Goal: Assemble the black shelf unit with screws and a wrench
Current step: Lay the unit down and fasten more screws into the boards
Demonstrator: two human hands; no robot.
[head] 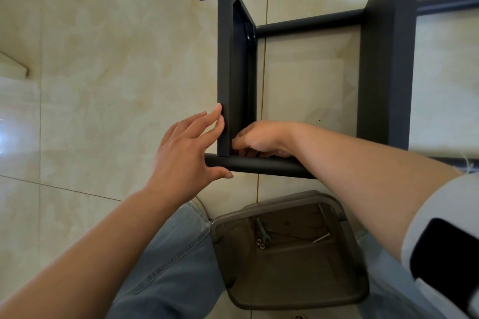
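Black shelf unit [305,65]: lying on tiled floor [103,59]. Left hand [186,147]: fingers spread, steadying corner panel and tube. Right hand [259,138]: fingers curled inside corner, contents hidden. Wrench [262,231], screws [260,243]: in brown tray [285,290]

Right hand [255,137] fingertips behind shelf panel [224,72]
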